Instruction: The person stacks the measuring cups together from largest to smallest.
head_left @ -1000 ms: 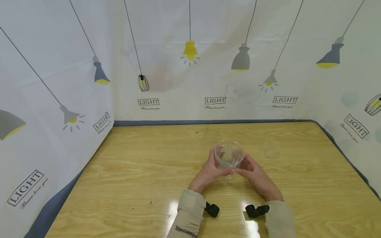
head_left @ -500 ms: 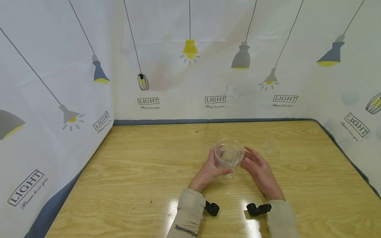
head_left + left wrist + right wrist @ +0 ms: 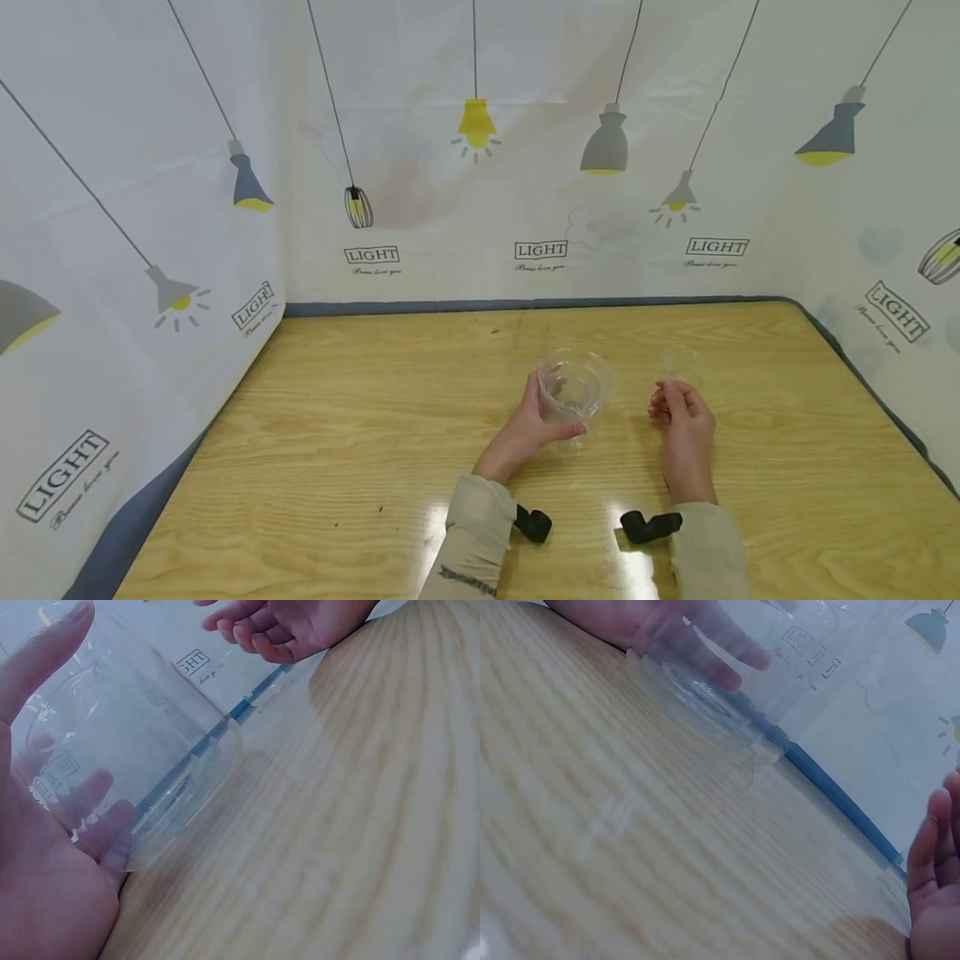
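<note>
A clear glass beaker (image 3: 576, 392) with a pouring spout stands on the wooden table, its spout towards the person. My left hand (image 3: 531, 425) grips it from the left, thumb across the near side and fingers behind, seen through the glass in the left wrist view. My right hand (image 3: 686, 433) is apart from the beaker, to its right, with loosely bent fingers and nothing visible in them. Just beyond those fingers stands a smaller clear glass vessel (image 3: 682, 363), faint against the wood and partly hidden by the hand. Whether the fingers touch it, I cannot tell.
The wooden table (image 3: 360, 417) stretches out on all sides of the hands. A white curtain (image 3: 450, 208) printed with lamps encloses its back and sides, with a blue-grey strip along the bottom. Black wrist mounts (image 3: 533, 526) stick out from both sleeves.
My right hand has let go of the beaker's right side and moved right, towards the smaller glass vessel. My left hand keeps its grip, and the beaker stays in place.
</note>
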Tool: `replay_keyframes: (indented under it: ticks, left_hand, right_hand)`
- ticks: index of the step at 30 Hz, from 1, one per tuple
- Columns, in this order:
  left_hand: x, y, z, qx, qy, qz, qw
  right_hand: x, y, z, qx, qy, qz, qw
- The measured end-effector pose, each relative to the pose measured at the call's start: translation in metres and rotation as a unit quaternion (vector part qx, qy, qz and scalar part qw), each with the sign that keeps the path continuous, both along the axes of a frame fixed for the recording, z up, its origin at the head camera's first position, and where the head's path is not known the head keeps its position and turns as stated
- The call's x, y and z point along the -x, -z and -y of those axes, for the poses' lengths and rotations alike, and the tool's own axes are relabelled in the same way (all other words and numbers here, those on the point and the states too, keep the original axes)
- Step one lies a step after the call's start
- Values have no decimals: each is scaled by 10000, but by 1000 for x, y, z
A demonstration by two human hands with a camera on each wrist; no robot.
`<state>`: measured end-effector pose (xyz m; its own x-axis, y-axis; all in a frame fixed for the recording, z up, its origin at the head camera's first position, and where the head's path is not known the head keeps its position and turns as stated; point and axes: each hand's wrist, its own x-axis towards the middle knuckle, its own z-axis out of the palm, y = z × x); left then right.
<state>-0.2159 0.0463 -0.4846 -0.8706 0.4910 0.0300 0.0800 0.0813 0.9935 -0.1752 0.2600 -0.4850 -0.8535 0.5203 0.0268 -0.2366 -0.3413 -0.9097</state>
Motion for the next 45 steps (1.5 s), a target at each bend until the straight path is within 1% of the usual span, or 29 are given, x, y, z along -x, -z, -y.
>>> replay_keyframes:
  ticks: [3,6,10,12,15,17,19,20,23,26,30,36,40,45]
  left_hand:
    - [0,0,1,44,-41,-25,10000]
    - [1,0,2,67,-58,-25,10000]
    - [2,1,3,19,-36,-11,10000]
    - [3,1,4,46,-34,-20,10000]
    - [3,2,5,60,-28,-32,10000]
    - [4,1,6,123,-50,-43,9999]
    - [4,1,7,84,-39,-37,10000]
    - [3,0,8,158,-71,-37,9998]
    - [3,-1,10,252,-121,-33,9996]
    - [2,-1,11,246,-101,-6,9996]
    - [2,-1,10,134,-12,33,9999]
    - [1,0,7,126,39,-30,9999]
    - [0,0,4,163,84,-68,9998]
    - [-1,0,3,149,53,4,9999]
  right_hand:
    - [1,-1,0,98,410,-47,9991]
    - [1,-1,-2,24,730,128,9972]
    - [2,-1,-7,42,1014,188,9947]
    - [4,-1,-9,163,1124,53,9935]
    - [6,1,-10,318,1221,-127,9919]
    - [7,2,-9,422,1273,-178,9908]
    - [9,3,-9,516,1306,-225,9898]
    - [10,4,-9,529,1332,-221,9894]
    - [11,5,-8,443,1434,-116,9886]
    - [13,7,-9,270,1546,-75,9876]
    - [16,8,-14,258,1675,-236,9853]
    - [16,1,-21,474,1795,-307,9821]
    - [15,-4,-24,447,1943,-337,9793]
    - [18,-5,-31,550,2093,-381,9756]
